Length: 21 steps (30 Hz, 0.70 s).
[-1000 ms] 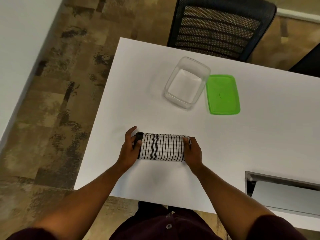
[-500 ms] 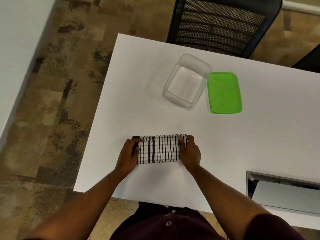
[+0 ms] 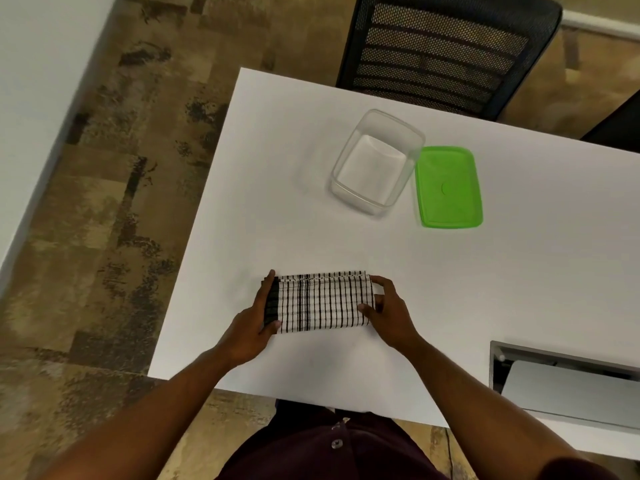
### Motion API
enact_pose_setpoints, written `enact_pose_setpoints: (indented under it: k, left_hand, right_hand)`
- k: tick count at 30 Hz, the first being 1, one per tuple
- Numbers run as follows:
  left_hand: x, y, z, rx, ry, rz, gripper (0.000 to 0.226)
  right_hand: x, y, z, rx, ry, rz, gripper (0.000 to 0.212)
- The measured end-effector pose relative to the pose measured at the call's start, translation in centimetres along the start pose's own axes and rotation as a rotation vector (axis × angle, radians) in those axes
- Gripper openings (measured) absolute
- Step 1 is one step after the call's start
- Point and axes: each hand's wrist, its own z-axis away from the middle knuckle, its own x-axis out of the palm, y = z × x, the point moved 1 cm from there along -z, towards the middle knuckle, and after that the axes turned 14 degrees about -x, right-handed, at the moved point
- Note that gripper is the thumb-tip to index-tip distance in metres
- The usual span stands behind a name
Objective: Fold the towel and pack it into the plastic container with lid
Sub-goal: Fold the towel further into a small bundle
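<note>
A: Fingers first. Left hand [image 3: 254, 327]?

B: Thumb [image 3: 270, 328] pressed on the towel's [image 3: 323, 302] near left corner, fingers wrapped round its dark left end, one fingertip showing at the far edge. Closed on the cloth. Wrist runs back and down to the left, forearm bare.

A: Right hand [image 3: 389, 315]?

B: Thumb on the near right corner, fingers curled over the right end, index tip at the far corner. Also clamped on the towel. Forearm bare, angled down to the right; dark maroon sleeve at the frame's bottom.

A: Towel itself?

B: Folded to a short thick rectangle, black-on-white check, layered edges showing along the far side. Lies on the table [image 3: 242, 202] near the front edge, between both hands, well apart from the box.

A: Containers?

B: Clear box [image 3: 346, 164] farther back on the table, upright, open, nothing in it. Green lid [image 3: 448, 187] flat on the table just beside its right side; cannot tell if they touch.

A: Beyond that?

B: Mesh chair [image 3: 446, 53] behind the far edge. Grey cable hatch [image 3: 561, 382] set into the table at right.
</note>
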Motion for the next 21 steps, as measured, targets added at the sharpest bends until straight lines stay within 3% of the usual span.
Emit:
enact_pose_setpoints:
  k: [4, 9, 14, 21]
  left_hand:
    - [0.9, 0.0, 0.4, -0.068, 0.207, -0.151, 0.089]
    - [1.9, -0.8, 1.1, 0.008, 0.33, -0.2, 0.058]
    - [2.9, -1.4, 0.9, -0.014, 0.327, -0.047, 0.042]
    - [2.0, -1.1, 0.2, -0.042, 0.3, -0.096, 0.055]
  right_hand:
    - [1.0, -0.5, 0.0, -0.035, 0.06, 0.145, 0.041]
    - [2.1, -0.9, -0.2, 0.003, 0.135, 0.207, 0.027]
    - [2.6, -1.4, -1.2, 0.095, 0.192, 0.252, 0.023]
    - [2.7, -1.6, -2.3, 0.172, 0.173, 0.34, 0.026]
